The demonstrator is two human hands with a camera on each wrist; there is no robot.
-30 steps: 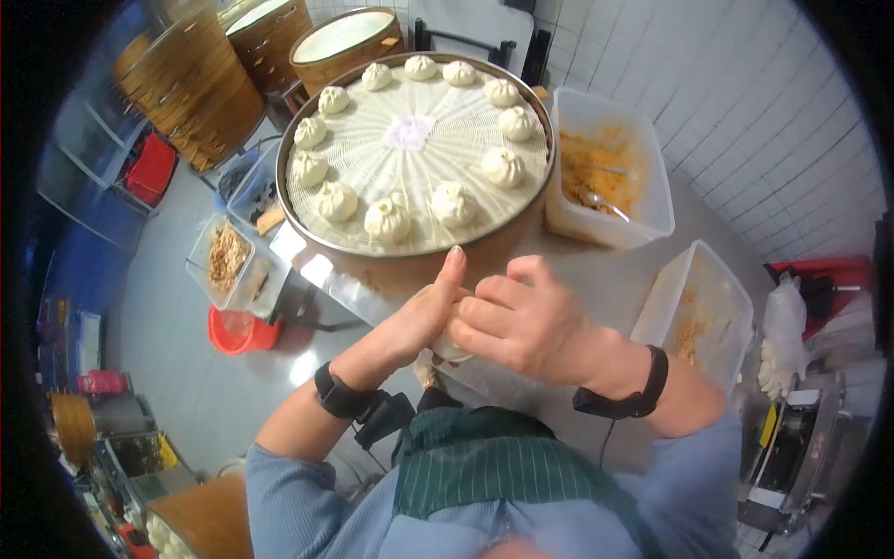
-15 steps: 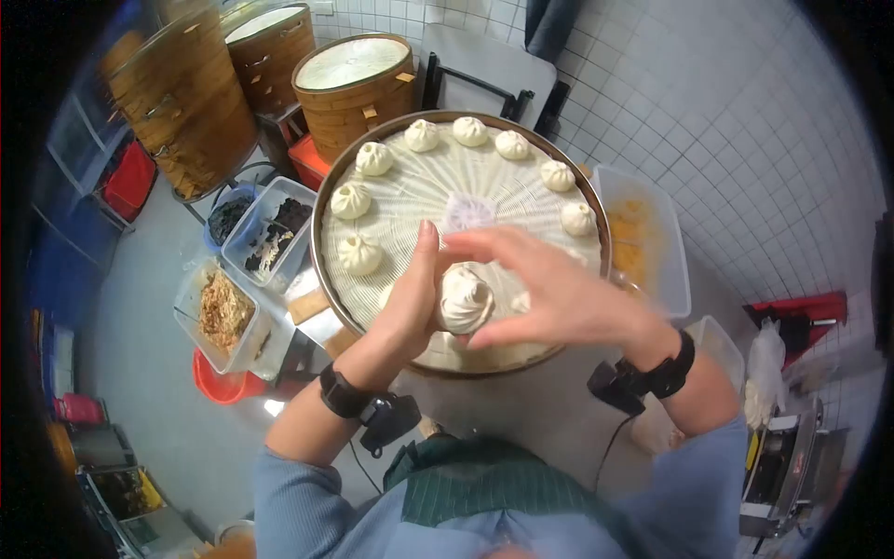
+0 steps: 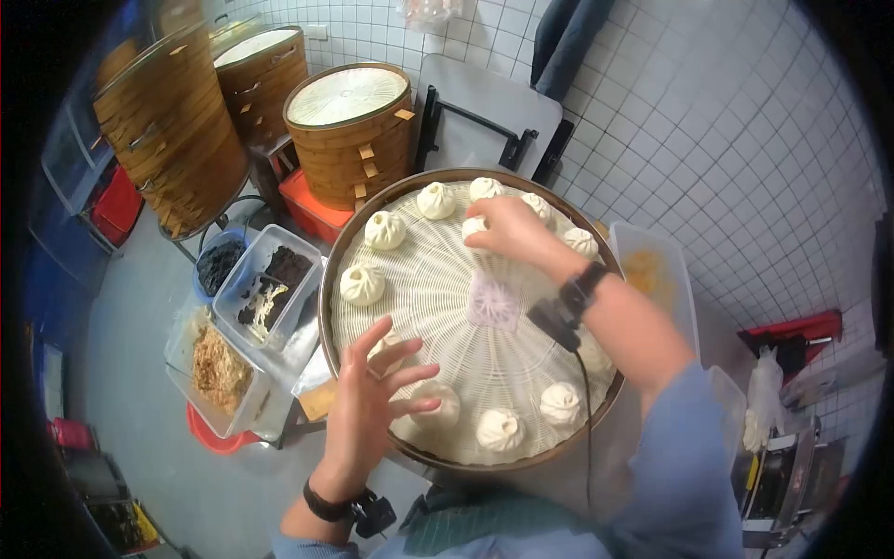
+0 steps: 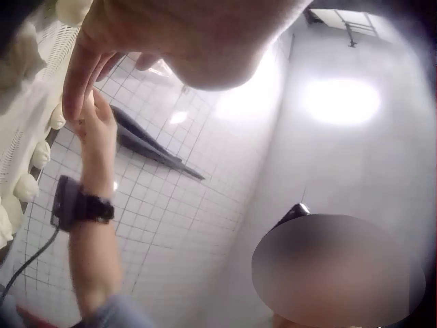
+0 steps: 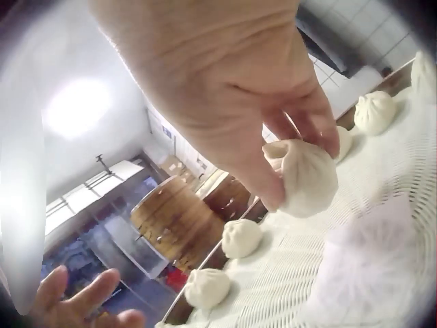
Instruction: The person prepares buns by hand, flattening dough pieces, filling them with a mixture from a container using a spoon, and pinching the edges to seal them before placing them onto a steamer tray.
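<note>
1. Far side of the steamer tray [image 3: 466,463]: right hand [image 3: 510,231] pinches a pleated bun [image 3: 473,227] from above, thumb and fingertips curled round its top. The right wrist view shows it low over the woven mat [image 3: 438,289]; I cannot tell whether it touches.
2. Left hand [image 3: 368,396] holds nothing. Its fingers are spread, and it hovers over the near-left part of the tray, above set buns partly hidden beneath it.
3. Change: half a second ago both hands cupped this bun together over the near half of the tray. Now the left has let go and the right alone has carried it across.
4. Reading: the pleating looks finished, and the work has passed from shaping to setting down. The bun sits just inside the far-rim buns [image 3: 436,200], close beside them.
5. Around: stacked bamboo steamers [image 3: 349,130] beyond the tray, tubs of filling [image 3: 265,284] to its left, white tiled wall [image 3: 708,140] behind.
</note>
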